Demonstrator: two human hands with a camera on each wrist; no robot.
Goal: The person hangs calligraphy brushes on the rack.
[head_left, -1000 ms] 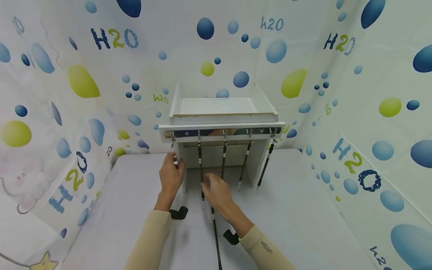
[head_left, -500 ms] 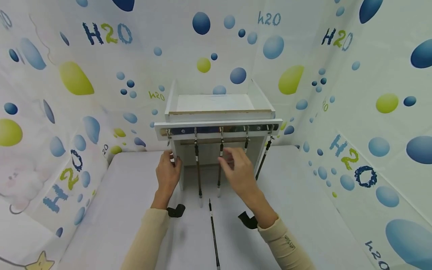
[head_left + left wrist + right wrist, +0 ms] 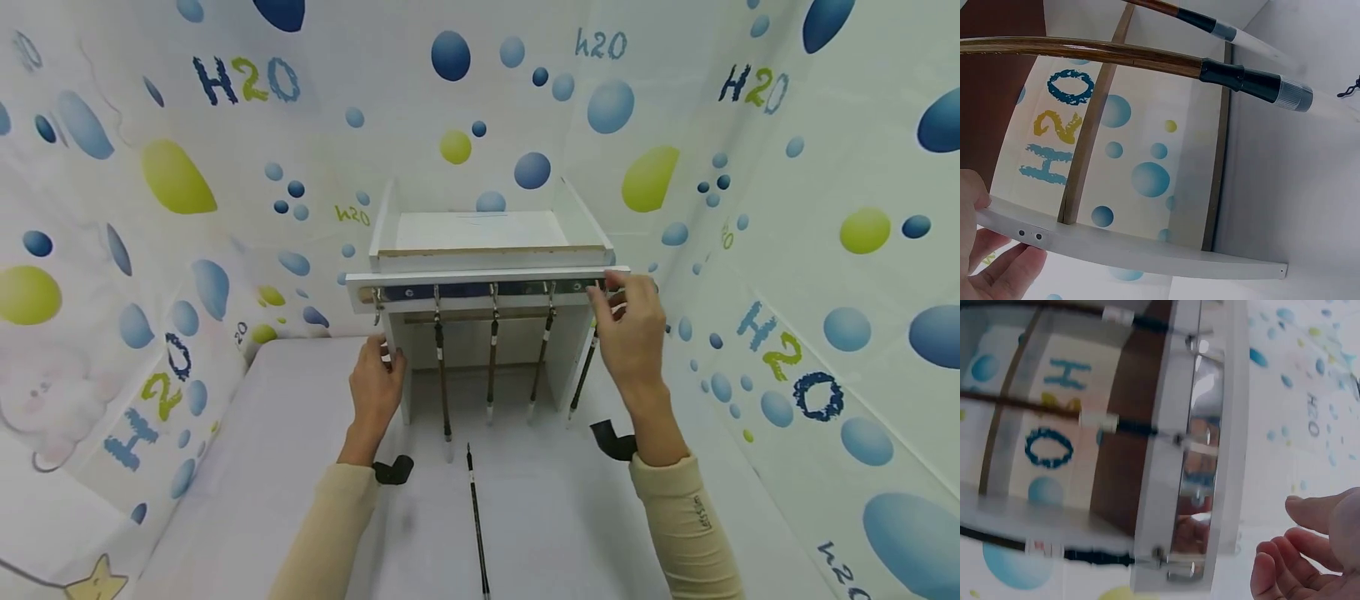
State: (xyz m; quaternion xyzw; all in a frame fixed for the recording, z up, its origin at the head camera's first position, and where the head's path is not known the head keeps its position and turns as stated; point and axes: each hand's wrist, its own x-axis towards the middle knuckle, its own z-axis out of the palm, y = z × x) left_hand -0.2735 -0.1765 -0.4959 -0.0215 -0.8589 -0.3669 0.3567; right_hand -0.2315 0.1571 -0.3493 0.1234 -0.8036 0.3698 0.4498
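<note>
My left hand (image 3: 375, 385) grips the left side panel (image 3: 1147, 253) of a white shelf unit, thumb on the inner face and fingers outside. My right hand (image 3: 634, 333) is raised by the right end of the hook rail (image 3: 517, 288); in the right wrist view its fingers are loosely bent, apart from the rail and holding nothing. Several brown-handled calligraphy brushes (image 3: 442, 375) with pale tips hang from the metal hooks. The leftmost hook (image 3: 377, 304) bears no brush. Another brush (image 3: 476, 517) lies on the table, its black loop (image 3: 1350, 87) toward the shelf.
An open white tray-like top (image 3: 487, 232) forms the upper part of the shelf unit. It stands on a white-covered table (image 3: 300, 433). Behind and at both sides hang white curtains (image 3: 405, 67) printed with blue and green dots and H2O lettering.
My right hand has risen from the hanging brushes' lower ends, passing across them to the right end of the rail. My left hand stays at the side panel.
</note>
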